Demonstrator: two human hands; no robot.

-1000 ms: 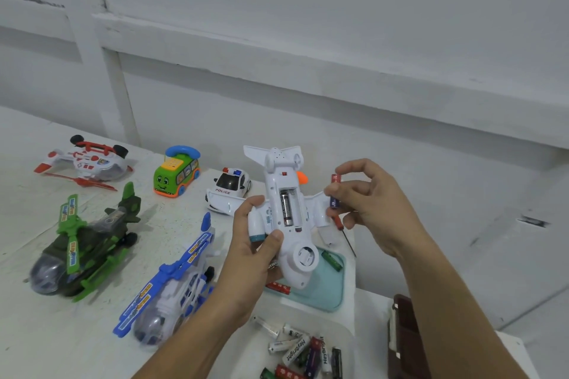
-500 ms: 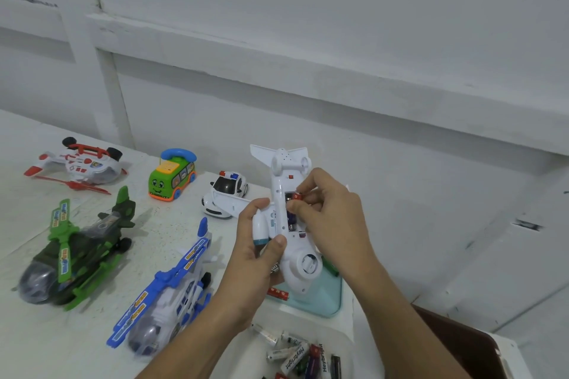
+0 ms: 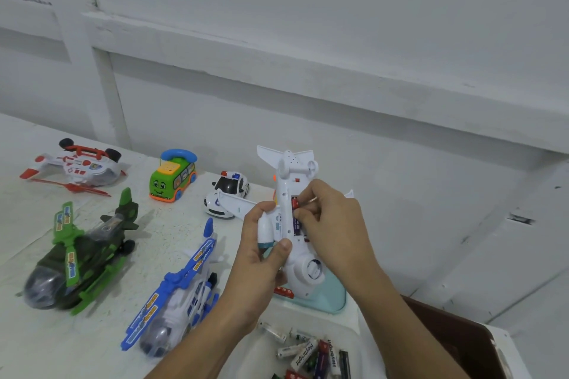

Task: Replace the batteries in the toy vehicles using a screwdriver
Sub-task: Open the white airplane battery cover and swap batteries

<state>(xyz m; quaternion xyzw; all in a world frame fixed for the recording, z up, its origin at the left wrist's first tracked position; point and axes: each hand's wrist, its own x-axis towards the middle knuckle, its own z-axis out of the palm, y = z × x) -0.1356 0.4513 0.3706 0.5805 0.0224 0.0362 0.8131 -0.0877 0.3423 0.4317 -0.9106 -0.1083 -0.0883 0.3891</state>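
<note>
In the head view, a white toy airplane (image 3: 303, 269) is held up at the centre of the frame, underside turned toward the camera and tail pointing up. It is gripped by the left hand (image 3: 261, 258), whose fingers are curled round the engine pod and wing root, with the thumb laid across the fuselage. Just right of it, the right hand (image 3: 334, 224) is seen with its fingertips bent in on a battery (image 3: 295, 204). The battery's red end is pinched at the top of the open battery compartment, and a purple body is seen lower in the slot.

Below the airplane, a teal tray (image 3: 331, 297) is seen on the white table (image 3: 37, 348), with a red battery (image 3: 283, 292) at its left edge. At the bottom centre, a white bin (image 3: 341, 321) is filled with loose batteries (image 3: 308, 354). A brown box (image 3: 455, 338) is cut off at the lower right.

On the left half of the table, five other toys are set out:
- a green helicopter (image 3: 80, 255) at the left edge
- a blue helicopter (image 3: 175, 292) near the left forearm
- a red and white helicopter (image 3: 77, 164) lying inverted at the upper left
- a green bus (image 3: 172, 177) just right of that helicopter
- a police car (image 3: 229, 191) partly hidden behind the airplane's wing
</note>
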